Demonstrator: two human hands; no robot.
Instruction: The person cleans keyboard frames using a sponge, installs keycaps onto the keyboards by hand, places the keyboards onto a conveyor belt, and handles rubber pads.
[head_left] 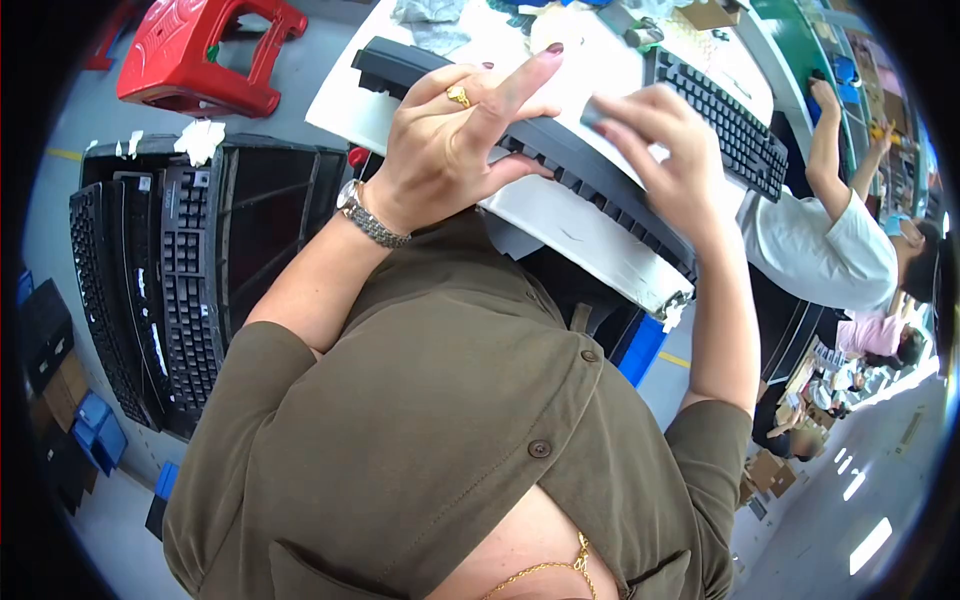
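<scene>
Head view is showing the left hand gripping a dark keyboard between thumb and fingers, index finger pointing clear, probably steadying it, seemingly tipped on its long edge, along the white table's near side. The right hand is pinching a small greyish piece (too blurred to identify) just beside the keyboard. More keyboards are standing in a black crate, perhaps saving room.

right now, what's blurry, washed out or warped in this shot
In the head view, the right hand and the small bluish-grey thing it holds look blurred, the left hand crisper; in the head view, the white tabletop is nearly washed out and ceiling lights glare lower right; the head view also shows wide-lens bending and dark corners.
</scene>
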